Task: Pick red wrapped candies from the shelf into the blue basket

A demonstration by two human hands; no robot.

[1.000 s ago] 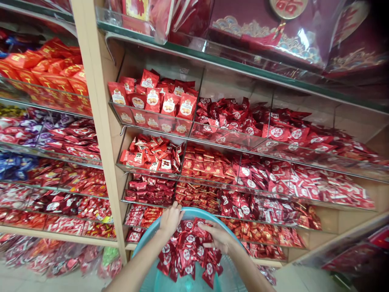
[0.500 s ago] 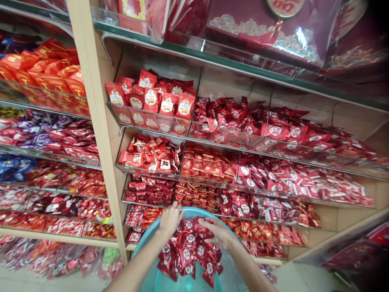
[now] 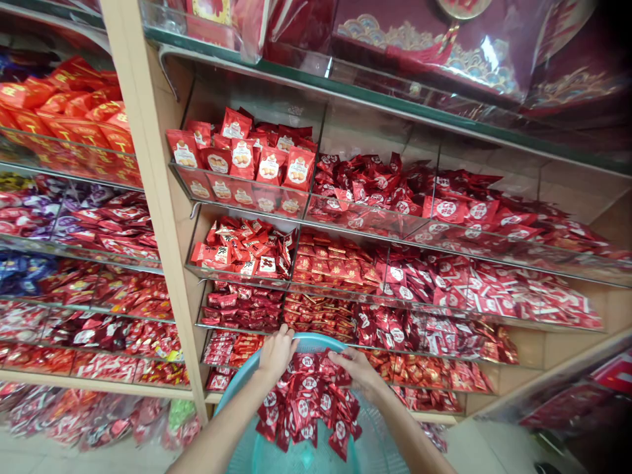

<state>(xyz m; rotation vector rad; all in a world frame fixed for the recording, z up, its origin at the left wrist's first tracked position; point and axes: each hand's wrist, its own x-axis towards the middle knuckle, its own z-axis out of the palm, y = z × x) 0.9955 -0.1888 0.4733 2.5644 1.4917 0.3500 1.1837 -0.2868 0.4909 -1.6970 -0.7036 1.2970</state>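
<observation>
A turquoise plastic basket sits low in the middle of the head view, with a heap of small dark-red candy packets bearing white round labels inside it. My left hand is closed over the basket's far rim, left of the heap. At the heap's upper right, the fingers of my right hand are bent onto a red packet and pinch its edge. The thumb side of that grip is partly hidden.
Shelves with clear front lips hold rows of wrapped sweets, including red biscuit packets and dark-red packets. A wooden post divides them from the left-hand shelves. A glass shelf juts out above. Bagged goods lie along the floor at left.
My right hand has shifted slightly up and to the right over the heap. The left hand keeps its hold on the rim. The view has moved a little.
</observation>
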